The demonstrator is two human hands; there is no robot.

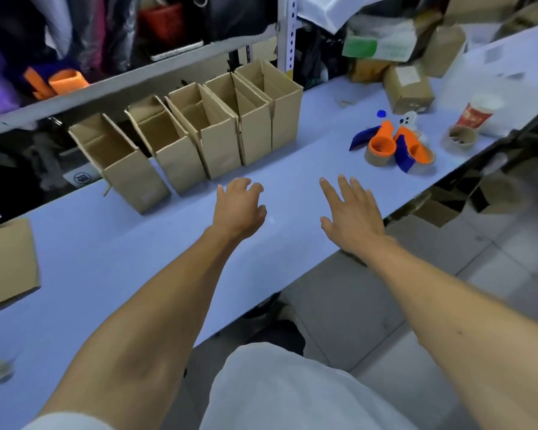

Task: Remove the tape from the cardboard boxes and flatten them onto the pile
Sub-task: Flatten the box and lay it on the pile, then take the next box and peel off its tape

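Several open brown cardboard boxes (221, 131) stand upright in a row along the far edge of the pale blue table (112, 249). Flattened cardboard (7, 265) lies at the table's left edge. My left hand (241, 206) hovers over the table just in front of the row, fingers loosely curled, holding nothing. My right hand (351, 212) is beside it with fingers spread and straight, also holding nothing.
Orange and blue tape rolls (392, 144) lie on the table's right part, near a red paper cup (475, 114) and a closed small box (407, 88). More boxes pile up at the back right. A metal shelf (131, 76) runs behind the row. Tiled floor lies below right.
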